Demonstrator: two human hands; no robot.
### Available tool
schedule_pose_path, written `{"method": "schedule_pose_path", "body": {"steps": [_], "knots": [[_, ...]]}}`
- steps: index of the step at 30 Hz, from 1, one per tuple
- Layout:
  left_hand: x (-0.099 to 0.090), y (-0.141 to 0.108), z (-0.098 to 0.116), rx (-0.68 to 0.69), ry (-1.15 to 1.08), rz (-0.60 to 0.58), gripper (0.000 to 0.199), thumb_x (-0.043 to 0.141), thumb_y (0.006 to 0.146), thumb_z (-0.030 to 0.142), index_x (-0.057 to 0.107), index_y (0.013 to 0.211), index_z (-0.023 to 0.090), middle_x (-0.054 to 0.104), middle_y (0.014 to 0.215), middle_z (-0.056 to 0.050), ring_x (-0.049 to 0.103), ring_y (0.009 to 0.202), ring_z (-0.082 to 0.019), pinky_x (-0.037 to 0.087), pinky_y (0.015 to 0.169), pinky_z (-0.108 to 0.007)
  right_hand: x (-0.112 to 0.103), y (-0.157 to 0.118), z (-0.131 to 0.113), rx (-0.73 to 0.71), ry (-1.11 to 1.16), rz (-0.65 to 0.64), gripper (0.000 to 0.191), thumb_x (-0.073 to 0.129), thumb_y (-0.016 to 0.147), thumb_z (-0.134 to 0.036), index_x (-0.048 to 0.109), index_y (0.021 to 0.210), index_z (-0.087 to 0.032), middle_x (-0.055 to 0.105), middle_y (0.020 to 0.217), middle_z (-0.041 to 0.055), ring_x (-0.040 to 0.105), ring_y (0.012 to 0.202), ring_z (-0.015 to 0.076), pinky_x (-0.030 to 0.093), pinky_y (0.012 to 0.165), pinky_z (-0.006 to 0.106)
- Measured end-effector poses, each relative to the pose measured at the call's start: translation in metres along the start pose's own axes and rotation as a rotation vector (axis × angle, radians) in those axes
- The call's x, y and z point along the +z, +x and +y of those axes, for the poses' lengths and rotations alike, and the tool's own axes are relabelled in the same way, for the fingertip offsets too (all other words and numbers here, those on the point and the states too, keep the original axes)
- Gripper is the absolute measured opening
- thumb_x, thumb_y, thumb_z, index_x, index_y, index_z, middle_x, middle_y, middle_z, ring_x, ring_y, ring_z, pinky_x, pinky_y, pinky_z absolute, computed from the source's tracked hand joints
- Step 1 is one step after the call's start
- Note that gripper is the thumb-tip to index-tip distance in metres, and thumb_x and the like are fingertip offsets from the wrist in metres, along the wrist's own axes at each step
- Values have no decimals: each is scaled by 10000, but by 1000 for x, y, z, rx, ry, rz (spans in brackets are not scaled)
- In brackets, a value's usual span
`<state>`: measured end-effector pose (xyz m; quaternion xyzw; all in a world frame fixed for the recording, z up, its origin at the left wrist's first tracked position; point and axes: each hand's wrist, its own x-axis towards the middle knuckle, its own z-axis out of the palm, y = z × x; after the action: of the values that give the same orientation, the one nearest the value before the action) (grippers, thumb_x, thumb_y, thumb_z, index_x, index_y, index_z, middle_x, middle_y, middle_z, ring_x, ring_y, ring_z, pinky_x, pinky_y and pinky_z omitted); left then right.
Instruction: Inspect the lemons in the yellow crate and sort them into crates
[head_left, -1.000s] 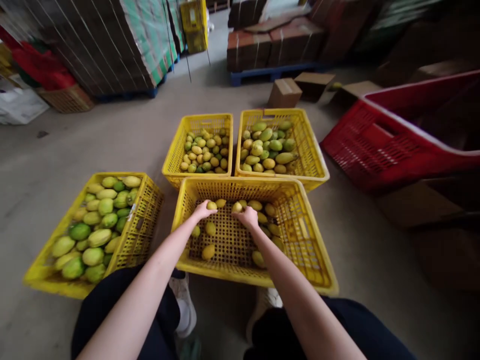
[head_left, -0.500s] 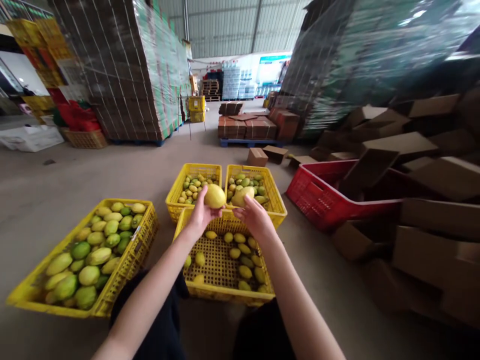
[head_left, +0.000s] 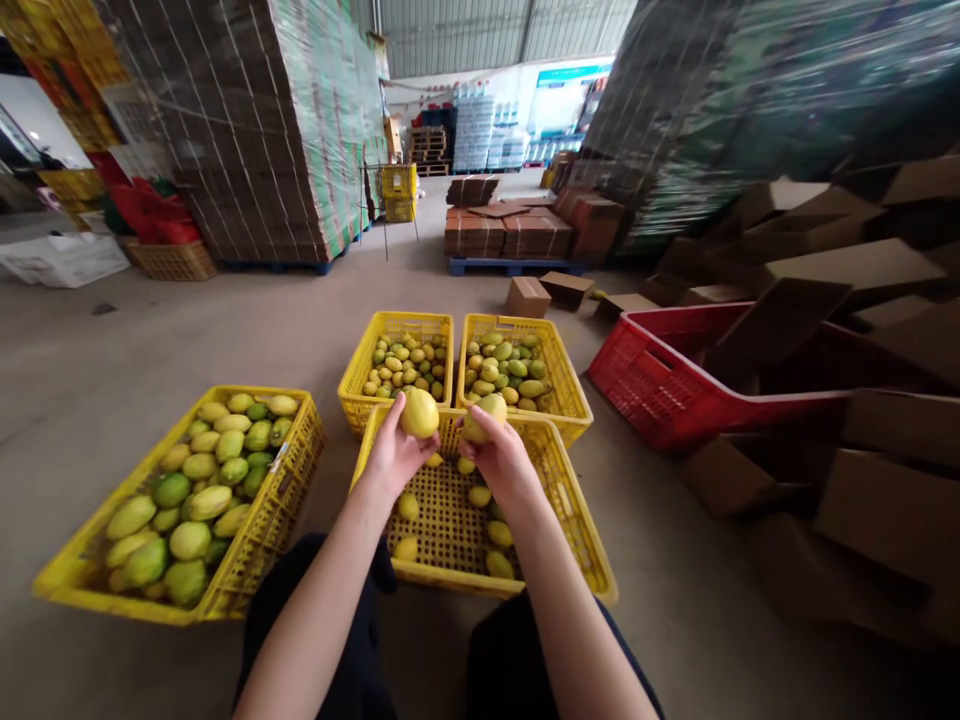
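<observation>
My left hand (head_left: 395, 455) is closed around a plump yellow lemon (head_left: 420, 413). In my right hand (head_left: 504, 458) is a second, greener-yellow lemon (head_left: 486, 418), partly covered by the fingers. Both hands hover over the near yellow crate (head_left: 581, 510), where loose lemons (head_left: 499, 535) lie scattered on the perforated bottom; my right forearm hides some of that crate. Just beyond it, side by side, stand a back-left yellow crate (head_left: 356, 388) and a back-right yellow crate (head_left: 574, 385), both holding many yellow and green lemons.
Left of me, a yellow crate (head_left: 262, 530) is heaped with larger-looking lemons. To the right stand a red crate (head_left: 645, 390) and a pile of open cardboard boxes (head_left: 885, 500). Farther off are a wrapped pallet stack (head_left: 240, 130) and flattened cartons on a blue pallet (head_left: 517, 267).
Both hands have come back slightly toward me, each still with its lemon, now over the near crate's far side. My view has tipped down a little and shifted left.
</observation>
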<state>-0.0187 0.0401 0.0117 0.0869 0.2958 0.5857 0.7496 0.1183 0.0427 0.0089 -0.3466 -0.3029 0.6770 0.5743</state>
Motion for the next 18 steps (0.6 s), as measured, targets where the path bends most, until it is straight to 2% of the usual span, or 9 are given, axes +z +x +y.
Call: {"method": "schedule_pose_path", "body": {"steps": [4,9,14,18], "knots": [[-1,1,2,-19,-19,-79,347,692,754,417,611,927,128,660,814,-66,618,679,-158,513,613,-267,1,-6,3,-67,-74,20,313,749,656,-346,509,788,-195,606,655,-22,464,508,74,311,410,176],[2,-1,-5,59,62,-125,377,667,763,449,625,966,134,675,931,-96,631,845,-196,522,713,-301,-2,-10,5,-119,-98,-82,264,733,697,-337,580,882,-229,647,859,-24,536,643,92,389,482,187],[1,-3,-12,319,284,-166,391,796,619,334,628,925,158,663,929,-45,616,876,-171,490,750,-274,-4,-12,2,-210,-285,-105,316,750,681,-357,634,949,-235,665,852,-10,598,693,129,458,554,226],[-4,-7,-7,527,478,-176,474,811,599,266,586,1011,201,645,1037,-33,616,881,-153,480,819,-281,-6,-13,-2,-344,-467,-62,418,805,606,-332,609,962,-236,669,889,6,637,762,174,518,668,295]]}}
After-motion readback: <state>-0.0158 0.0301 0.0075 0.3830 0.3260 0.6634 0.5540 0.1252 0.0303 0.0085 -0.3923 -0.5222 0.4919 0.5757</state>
